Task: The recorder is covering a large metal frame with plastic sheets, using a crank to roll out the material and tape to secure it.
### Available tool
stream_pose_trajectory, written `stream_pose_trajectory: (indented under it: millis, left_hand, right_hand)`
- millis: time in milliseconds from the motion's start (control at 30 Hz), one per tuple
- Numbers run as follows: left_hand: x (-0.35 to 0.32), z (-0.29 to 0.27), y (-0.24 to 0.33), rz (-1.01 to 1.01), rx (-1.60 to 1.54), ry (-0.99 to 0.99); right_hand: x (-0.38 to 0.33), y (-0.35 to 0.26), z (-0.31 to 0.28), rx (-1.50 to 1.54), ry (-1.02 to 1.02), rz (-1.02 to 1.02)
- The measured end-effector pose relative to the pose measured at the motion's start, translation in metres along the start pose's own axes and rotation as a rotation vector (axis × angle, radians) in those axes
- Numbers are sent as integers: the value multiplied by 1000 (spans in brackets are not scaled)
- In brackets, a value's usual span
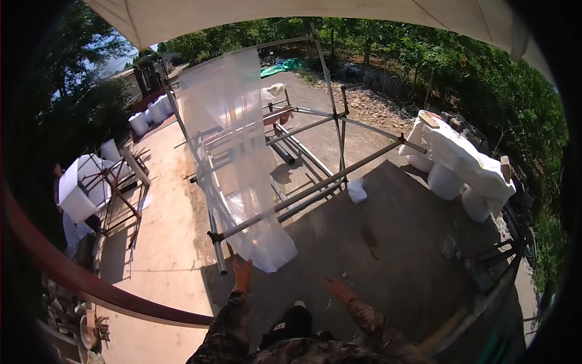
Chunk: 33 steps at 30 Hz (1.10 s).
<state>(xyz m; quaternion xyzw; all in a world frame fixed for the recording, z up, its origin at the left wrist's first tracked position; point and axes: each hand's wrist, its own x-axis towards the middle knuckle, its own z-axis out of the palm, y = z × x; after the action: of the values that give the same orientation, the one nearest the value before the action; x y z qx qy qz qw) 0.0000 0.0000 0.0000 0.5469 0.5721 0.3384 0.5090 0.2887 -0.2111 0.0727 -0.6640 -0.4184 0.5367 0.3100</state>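
Note:
A long translucent plastic sheet (233, 145) hangs over a frame of metal pipes (315, 185) in front of me. Its loose lower end reaches down close to my left hand (242, 278). That hand is raised with fingers apart beside the sheet's bottom edge; whether it touches the plastic I cannot tell. My right hand (342, 291) is held out over the shaded ground, fingers stretched to the left, with nothing visible in it. Beyond the frame, partly behind the sheet, another person's arm (280, 116) lies along a pipe.
At the right stand white sacks (444, 181) under a pale cover (464, 148). A second pipe stand with white plastic (77, 194) is at the left. A curved red beam (91, 282) crosses the lower left. A small white bag (357, 191) lies near the frame.

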Motion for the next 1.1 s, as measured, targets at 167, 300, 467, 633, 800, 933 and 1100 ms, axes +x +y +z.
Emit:
stream_pose_trajectory:
  millis: [167,300,467,633,800,933,1100]
  left_hand:
    - [50,65,16,161,-138,290]
    - [92,119,45,337,-177,-129]
    - [71,179,76,209,80,-584]
    - [38,230,145,109,167,-728]
    - [41,283,228,-42,4,-357]
    - [59,280,205,708,976,0]
    - [43,295,242,298,657,228]
  right_hand:
    - [175,-85,-34,-283,139,-557]
    - [258,-72,-37,-186,-66,-515]
    - [213,-35,-188,-114,-5,92]
    - [103,-29,-368,195,799,-63]
    - [129,23,-458,171,706,-133]
    - [187,-67,-442,684,348,-200]
    - [209,-38,-461,229,472,-211]
